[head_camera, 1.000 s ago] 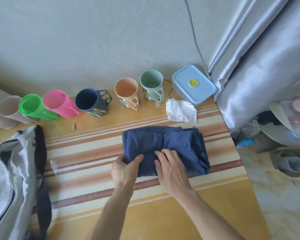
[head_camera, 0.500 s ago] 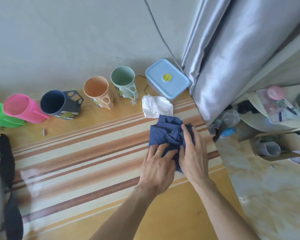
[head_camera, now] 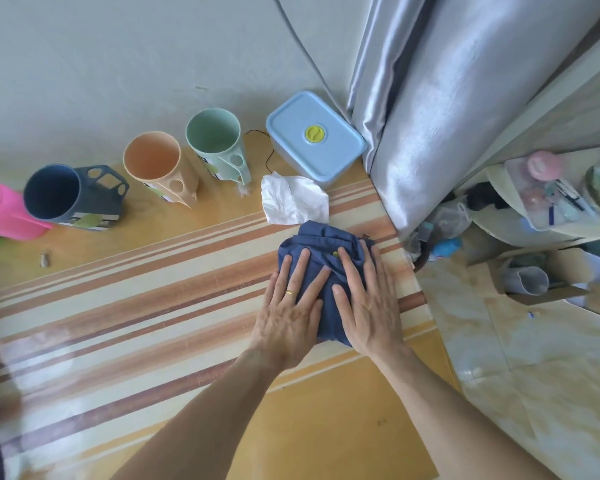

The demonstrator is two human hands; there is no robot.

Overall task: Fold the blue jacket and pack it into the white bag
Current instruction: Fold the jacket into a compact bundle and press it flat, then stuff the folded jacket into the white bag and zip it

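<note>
Both hands are lying flat and spread open on the blue jacket [head_camera: 321,252], gripping nothing: the left hand [head_camera: 288,315] is covering its near left part, the right hand [head_camera: 369,304] its right side. The bundle is sitting under their palms near the table's [head_camera: 136,306] right edge, just short of a crumpled tissue [head_camera: 291,199] beyond the fingertips. Pressing evenly outward would probably flatten the folds best. The white bag is not showing.
</note>
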